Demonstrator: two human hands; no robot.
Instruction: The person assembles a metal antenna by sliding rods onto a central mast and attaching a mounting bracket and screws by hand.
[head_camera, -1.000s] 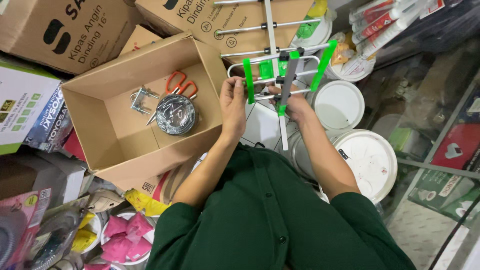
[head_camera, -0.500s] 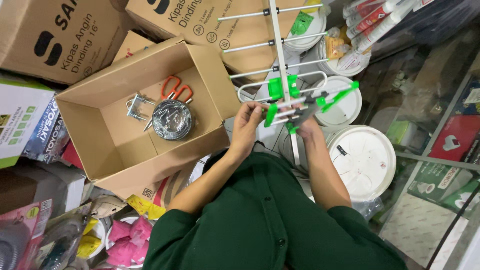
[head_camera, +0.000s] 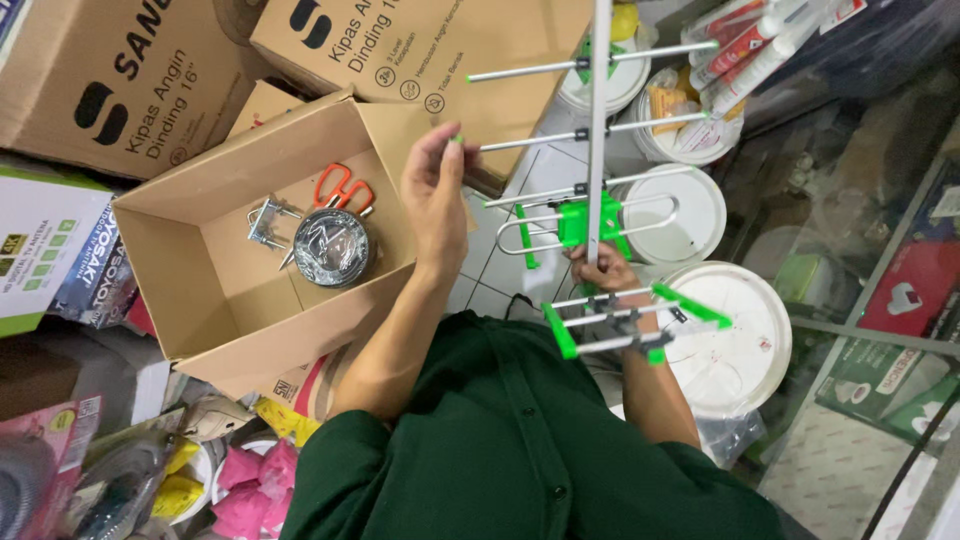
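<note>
I hold a metal rod antenna (head_camera: 597, 150) with green plastic fittings over the floor. My right hand (head_camera: 604, 268) grips its central boom just below the green loop bracket. Up and to the left, my left hand (head_camera: 436, 195) pinches the green-capped tip of one cross rod. Several silver cross rods stick out left and right of the boom. Lower green bars (head_camera: 690, 306) fan out near my right wrist.
An open cardboard box (head_camera: 190, 300) at the left holds orange-handled scissors (head_camera: 341, 186), a coil of cable (head_camera: 332, 246) and a metal clamp (head_camera: 265, 222). White lidded buckets (head_camera: 745, 345) stand at the right. Large cartons lie at the top, packages and pink items at the lower left.
The antenna has been raised and stretched away from me. My left hand moved from the green fittings up to a cross rod's tip. The lower green bars have swung outward.
</note>
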